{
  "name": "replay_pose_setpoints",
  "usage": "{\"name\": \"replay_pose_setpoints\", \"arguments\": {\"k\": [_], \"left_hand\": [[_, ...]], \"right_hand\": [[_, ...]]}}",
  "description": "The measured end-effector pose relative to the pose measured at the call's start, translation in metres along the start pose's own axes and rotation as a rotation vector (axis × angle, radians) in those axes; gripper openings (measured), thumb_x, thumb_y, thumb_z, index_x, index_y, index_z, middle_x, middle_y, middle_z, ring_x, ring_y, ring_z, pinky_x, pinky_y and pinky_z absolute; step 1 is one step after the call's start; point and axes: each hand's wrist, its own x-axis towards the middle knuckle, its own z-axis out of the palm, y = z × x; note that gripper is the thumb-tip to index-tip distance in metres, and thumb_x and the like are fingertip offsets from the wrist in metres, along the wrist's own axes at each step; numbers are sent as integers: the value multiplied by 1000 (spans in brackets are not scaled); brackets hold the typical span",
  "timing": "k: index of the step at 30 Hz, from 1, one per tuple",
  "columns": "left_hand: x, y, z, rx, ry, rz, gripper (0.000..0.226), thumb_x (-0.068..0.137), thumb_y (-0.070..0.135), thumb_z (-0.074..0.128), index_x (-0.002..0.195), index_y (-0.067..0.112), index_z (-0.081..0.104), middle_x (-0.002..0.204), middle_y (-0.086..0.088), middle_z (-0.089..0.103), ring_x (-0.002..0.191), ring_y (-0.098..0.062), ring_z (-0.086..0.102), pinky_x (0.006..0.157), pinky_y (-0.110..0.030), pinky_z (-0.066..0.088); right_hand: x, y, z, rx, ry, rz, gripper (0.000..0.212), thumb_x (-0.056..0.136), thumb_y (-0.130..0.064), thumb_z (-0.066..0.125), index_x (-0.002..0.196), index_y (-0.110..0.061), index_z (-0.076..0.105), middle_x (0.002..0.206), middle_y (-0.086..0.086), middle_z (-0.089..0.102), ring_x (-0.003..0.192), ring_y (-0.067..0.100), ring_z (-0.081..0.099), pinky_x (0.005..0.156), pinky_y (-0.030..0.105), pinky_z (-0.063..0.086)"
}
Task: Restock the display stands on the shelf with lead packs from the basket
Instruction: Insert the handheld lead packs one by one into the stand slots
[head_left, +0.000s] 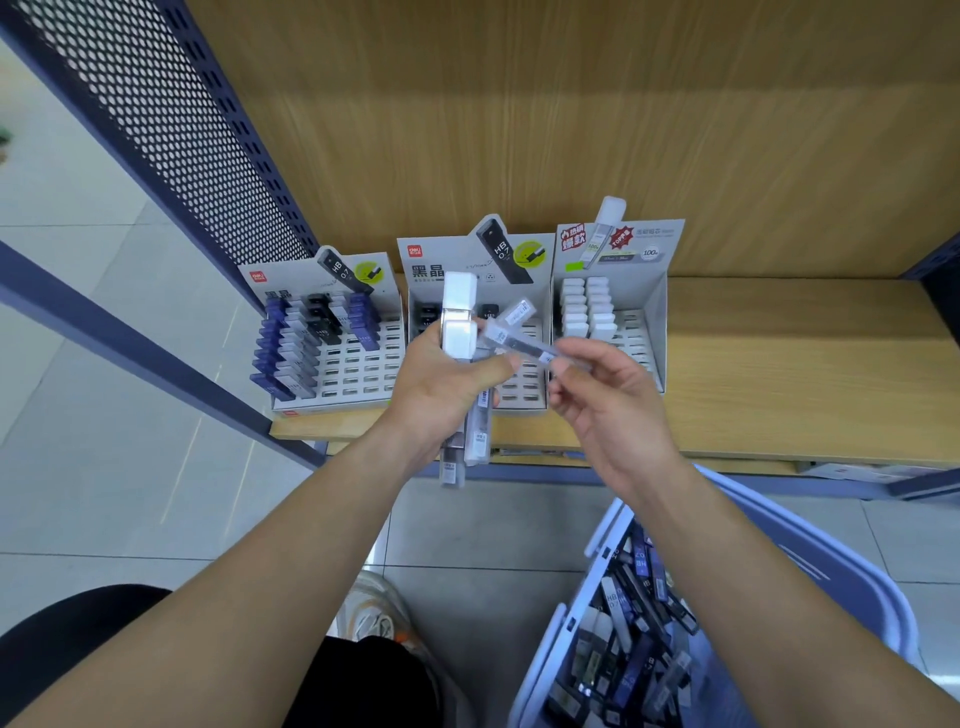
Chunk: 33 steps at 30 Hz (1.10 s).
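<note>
Gripping bundle of lead packs (460, 322), left hand (441, 395) blocks middle stand (431, 260); right hand (608, 400) pinches single pack (514, 332); basket (831, 561) lower right.

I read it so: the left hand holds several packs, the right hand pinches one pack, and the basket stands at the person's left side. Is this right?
No. The basket is at the person's right side, as the head view shows. The left hand does hold several packs and the right hand pinches one pack.

I see a perforated dark panel (171, 130). Right of it, a wood-grain backboard (571, 104); below it, floor tiles (104, 467) and a sneaker (374, 608).
</note>
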Motion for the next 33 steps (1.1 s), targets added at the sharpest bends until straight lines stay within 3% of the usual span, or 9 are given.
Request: {"name": "replay_pose_setpoints", "arguments": {"k": [3, 8, 10, 15, 21, 25, 27, 30, 33], "left_hand": [[1, -1, -7, -37, 28, -2, 31, 81, 10, 84, 107, 14, 68, 88, -2, 74, 70, -13, 67, 62, -27, 56], [0, -1, -18, -80, 36, 16, 23, 84, 13, 81, 102, 15, 67, 84, -3, 75, 66, -17, 63, 61, -31, 56], [-1, 0, -20, -94, 43, 24, 24, 84, 13, 81, 104, 12, 67, 84, -2, 76, 70, -17, 66, 61, -31, 58], [0, -3, -27, -91, 53, 29, 19, 84, 11, 81, 95, 19, 68, 82, 1, 75, 72, -14, 69, 63, -31, 58], [-5, -5, -41, -81, 59, 28, 19, 86, 8, 79, 95, 19, 66, 76, 0, 73, 57, -13, 61, 59, -29, 53], [-7, -15, -60, -58, 96, 11, 23, 85, 12, 81, 102, 17, 66, 70, 7, 70, 59, -11, 62, 71, -37, 55], [-7, -19, -68, -70, 118, 1, 27, 83, 19, 83, 105, 17, 67, 71, 9, 70, 64, -12, 63, 78, -41, 56], [-7, -18, -74, -95, 134, -11, 23, 85, 23, 82, 102, 21, 68, 70, 13, 70, 64, -9, 65, 76, -38, 56], [-8, -17, -75, -89, 137, -6, 24, 83, 24, 84, 102, 22, 70, 75, 6, 71, 67, -14, 64, 78, -42, 57]], "right_hand": [[7, -8, -1, -23, -13, -41, 17, 91, 5, 60, 101, -5, 71, 74, 4, 63, 66, 15, 56, 68, 23, 51], [15, -14, 0, -151, -68, -62, 33, 93, 3, 60, 81, -18, 81, 81, 7, 68, 80, 20, 58, 83, 31, 49], [17, -15, 0, -217, -74, -88, 30, 90, 8, 62, 87, -17, 79, 85, 8, 68, 85, 23, 59, 87, 34, 48], [21, -22, 4, -218, -71, -104, 34, 85, 13, 65, 107, -12, 65, 87, 5, 73, 80, 18, 67, 79, 30, 52], [28, -20, 15, -208, -92, -111, 21, 88, 6, 67, 104, -7, 64, 91, 9, 76, 87, 24, 69, 80, 35, 55], [33, -18, 27, -254, -98, -50, 12, 89, 0, 68, 90, -11, 63, 87, 12, 74, 72, 21, 68, 67, 32, 56], [31, -13, 32, -196, -103, -4, 16, 89, 4, 66, 86, -11, 59, 81, 11, 72, 67, 22, 68, 65, 30, 57], [26, 1, 36, -188, -188, 49, 22, 85, 12, 65, 89, -8, 57, 84, 12, 69, 72, 29, 73, 69, 32, 59], [18, 12, 43, -390, -332, 99, 38, 82, 16, 68, 107, -12, 62, 86, 7, 68, 76, 31, 72, 75, 38, 59]]}}
